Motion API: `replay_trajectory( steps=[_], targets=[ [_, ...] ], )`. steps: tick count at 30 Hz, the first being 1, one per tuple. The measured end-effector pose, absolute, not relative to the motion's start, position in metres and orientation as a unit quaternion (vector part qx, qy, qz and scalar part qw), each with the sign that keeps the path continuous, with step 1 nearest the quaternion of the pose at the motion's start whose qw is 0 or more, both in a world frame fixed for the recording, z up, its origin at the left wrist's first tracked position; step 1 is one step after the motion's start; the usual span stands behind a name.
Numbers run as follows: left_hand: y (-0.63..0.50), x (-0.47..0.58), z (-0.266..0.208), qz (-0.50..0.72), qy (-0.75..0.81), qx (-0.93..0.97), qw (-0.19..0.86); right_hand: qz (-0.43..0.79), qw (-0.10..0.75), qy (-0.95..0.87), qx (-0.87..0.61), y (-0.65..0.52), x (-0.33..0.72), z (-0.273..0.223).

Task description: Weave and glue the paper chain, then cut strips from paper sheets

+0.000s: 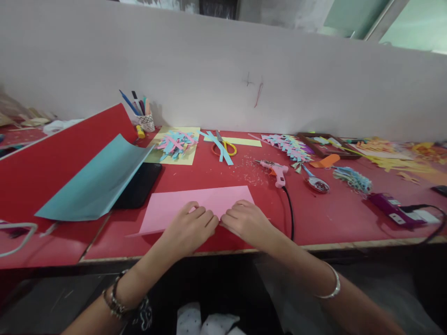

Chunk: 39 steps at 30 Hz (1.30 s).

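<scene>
A sheet of pink paper (pixel 195 199) lies on the red table in front of me, its near edge bent up in a narrow fold. My left hand (pixel 195 225) is closed on that near edge, fingers curled. Beside it, almost touching, my right hand (pixel 244 221) grips the same edge with bent fingers. Both sets of fingertips are partly hidden behind the knuckles. Past the paper lie a pink glue gun (pixel 277 171) with a black cord and a pair of scissors (pixel 225 144) with red and yellow handles, blue strips resting across them.
Blue paper (pixel 98 181) leans over a black tablet-like slab (pixel 139 184) on the left. A pen cup (pixel 145 122) and a pile of cut strips (pixel 176 144) stand near the back wall. To the right are a hairbrush-like object (pixel 317 184), a purple power strip (pixel 394 209) and a brown frame (pixel 328 146).
</scene>
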<state>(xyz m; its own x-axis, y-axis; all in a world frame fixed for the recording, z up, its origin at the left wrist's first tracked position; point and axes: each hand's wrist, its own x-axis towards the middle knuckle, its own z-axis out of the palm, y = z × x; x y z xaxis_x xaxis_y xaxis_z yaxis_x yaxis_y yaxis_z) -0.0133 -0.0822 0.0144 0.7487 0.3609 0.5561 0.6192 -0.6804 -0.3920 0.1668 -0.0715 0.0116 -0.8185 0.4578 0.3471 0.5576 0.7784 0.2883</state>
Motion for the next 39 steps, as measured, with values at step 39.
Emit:
replay_trajectory(
  steps=[39],
  targets=[
    [-0.083, -0.077, 0.018, -0.155, -0.309, -0.912, 0.221, -0.226, 0.220, -0.909, -0.273, -0.064, 0.185, -0.002]
  ],
)
